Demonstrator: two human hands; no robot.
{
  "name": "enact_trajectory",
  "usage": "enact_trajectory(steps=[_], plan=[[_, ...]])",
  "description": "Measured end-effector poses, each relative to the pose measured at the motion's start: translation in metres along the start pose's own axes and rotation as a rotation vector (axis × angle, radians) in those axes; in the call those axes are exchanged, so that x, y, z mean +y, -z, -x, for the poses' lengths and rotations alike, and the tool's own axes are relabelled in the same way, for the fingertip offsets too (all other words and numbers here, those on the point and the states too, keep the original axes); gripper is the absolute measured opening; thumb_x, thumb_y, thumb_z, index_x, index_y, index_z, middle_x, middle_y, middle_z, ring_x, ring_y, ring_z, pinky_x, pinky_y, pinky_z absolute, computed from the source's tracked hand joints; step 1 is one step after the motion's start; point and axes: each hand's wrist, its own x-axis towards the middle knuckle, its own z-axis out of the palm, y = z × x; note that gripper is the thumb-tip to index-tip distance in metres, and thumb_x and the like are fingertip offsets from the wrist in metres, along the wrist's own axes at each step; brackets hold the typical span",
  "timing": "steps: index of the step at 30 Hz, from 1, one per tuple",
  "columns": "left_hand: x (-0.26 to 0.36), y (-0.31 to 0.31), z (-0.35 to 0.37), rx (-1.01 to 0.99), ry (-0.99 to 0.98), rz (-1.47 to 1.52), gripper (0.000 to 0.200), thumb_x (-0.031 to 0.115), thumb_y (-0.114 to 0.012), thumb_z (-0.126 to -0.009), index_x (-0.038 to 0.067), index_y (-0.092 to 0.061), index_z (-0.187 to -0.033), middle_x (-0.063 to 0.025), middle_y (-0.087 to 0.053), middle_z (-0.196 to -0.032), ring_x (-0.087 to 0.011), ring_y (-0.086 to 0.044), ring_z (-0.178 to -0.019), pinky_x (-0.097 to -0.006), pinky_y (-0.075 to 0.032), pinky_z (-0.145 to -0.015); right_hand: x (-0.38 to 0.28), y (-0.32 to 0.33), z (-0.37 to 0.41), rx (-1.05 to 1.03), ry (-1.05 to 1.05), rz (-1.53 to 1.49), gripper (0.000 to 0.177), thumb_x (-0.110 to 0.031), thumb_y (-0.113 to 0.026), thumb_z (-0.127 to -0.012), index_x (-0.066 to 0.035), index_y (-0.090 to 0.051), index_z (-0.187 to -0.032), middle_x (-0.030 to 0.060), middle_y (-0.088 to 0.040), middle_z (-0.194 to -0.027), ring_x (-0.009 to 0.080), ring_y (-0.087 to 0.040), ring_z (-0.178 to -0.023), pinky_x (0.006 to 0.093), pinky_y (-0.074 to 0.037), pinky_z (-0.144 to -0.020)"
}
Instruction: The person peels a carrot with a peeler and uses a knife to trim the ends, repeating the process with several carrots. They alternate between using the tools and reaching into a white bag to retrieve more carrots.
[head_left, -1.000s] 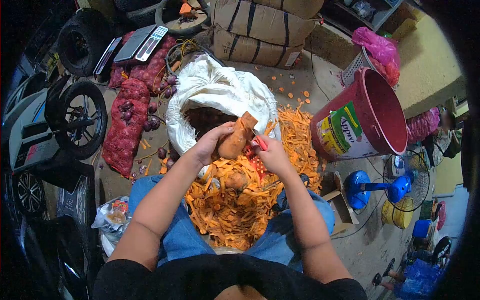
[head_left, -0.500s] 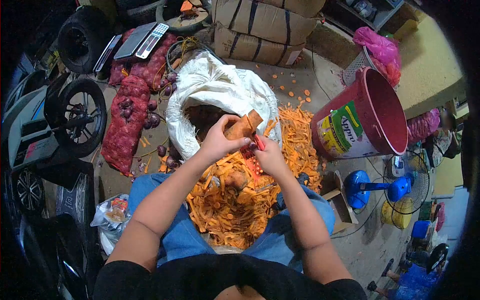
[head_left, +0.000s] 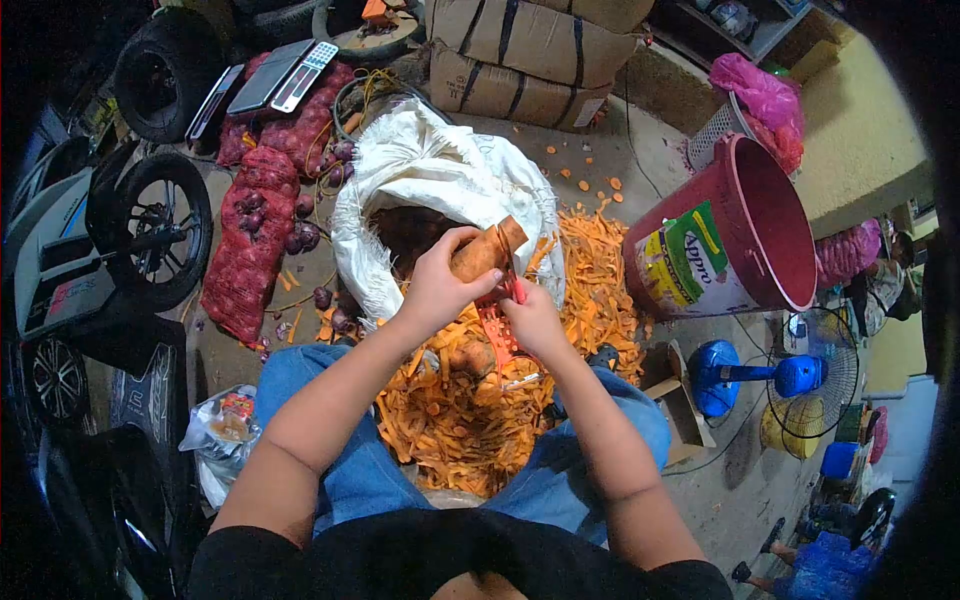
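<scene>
An orange-brown carrot (head_left: 480,256) with a cut-looking end is gripped in my left hand (head_left: 447,280), above the pile of peels. My right hand (head_left: 534,318) is closed around the handle of a red peeler (head_left: 497,325), whose upper part lies against the carrot's right side. Below both hands, orange peels and small round slices (head_left: 460,440) are heaped between my knees, with a rounder orange-brown piece (head_left: 473,357) among them. Just beyond my hands stands an open white woven sack (head_left: 430,150), its inside dark.
A dark red bucket (head_left: 690,245) is at the right, near a blue fan (head_left: 715,378). Red net bags of onions (head_left: 250,240) lie left, one under a scale (head_left: 275,80). Cardboard bales (head_left: 520,60) stand behind. A person in blue (head_left: 835,565) is at lower right.
The peeler has tilted and shifted slightly against the carrot, showing more of its red body. My right hand has moved a little down; my left hand still holds the carrot.
</scene>
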Motion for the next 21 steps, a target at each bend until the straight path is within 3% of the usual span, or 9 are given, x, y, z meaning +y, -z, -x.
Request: enact_trajectory(steps=[5, 11, 18, 21], plan=[[0.005, 0.0, -0.001, 0.016, 0.016, -0.183, 0.056, 0.021, -0.071, -0.053, 0.0, -0.046, -0.099, -0.013, -0.053, -0.092, -0.0193, -0.053, -0.085, -0.0286, -0.041, -0.076, 0.004, -0.002, 0.0, 0.04, 0.078, 0.012, 0.015, -0.005, -0.046, -0.071, 0.0, -0.054, -0.083, 0.0117, -0.056, -0.067, 0.0163, -0.053, -0.061, 0.0276, -0.041, -0.058], [0.005, -0.001, -0.002, 0.015, 0.007, -0.201, 0.054, 0.021, -0.07, -0.053, 0.0, -0.046, -0.098, -0.014, -0.054, -0.089, -0.0216, -0.054, -0.084, -0.0292, -0.041, -0.076, -0.019, -0.003, 0.008, 0.048, -0.061, 0.032, 0.015, -0.005, -0.046, -0.07, 0.001, -0.053, -0.083, 0.0136, -0.056, -0.068, 0.0196, -0.053, -0.061, 0.0289, -0.041, -0.059], [0.01, -0.001, -0.001, 0.02, -0.003, -0.2, 0.053, 0.02, -0.069, -0.054, -0.001, -0.046, -0.097, -0.0151, -0.054, -0.089, -0.0227, -0.054, -0.084, -0.0298, -0.041, -0.075, 0.003, 0.0, 0.0, 0.035, -0.059, 0.142, 0.015, -0.006, -0.046, -0.07, 0.001, -0.053, -0.082, 0.0145, -0.056, -0.068, 0.0216, -0.054, -0.063, 0.0301, -0.041, -0.06], [0.01, 0.0, -0.001, 0.03, -0.065, -0.206, 0.053, 0.021, -0.07, -0.054, -0.001, -0.046, -0.096, -0.0151, -0.054, -0.088, -0.0227, -0.055, -0.083, -0.0299, -0.042, -0.074, 0.005, -0.003, 0.001, 0.084, 0.045, 0.059, 0.017, -0.006, -0.046, -0.07, 0.0, -0.054, -0.084, 0.015, -0.056, -0.07, 0.0221, -0.055, -0.065, 0.0303, -0.041, -0.061]])
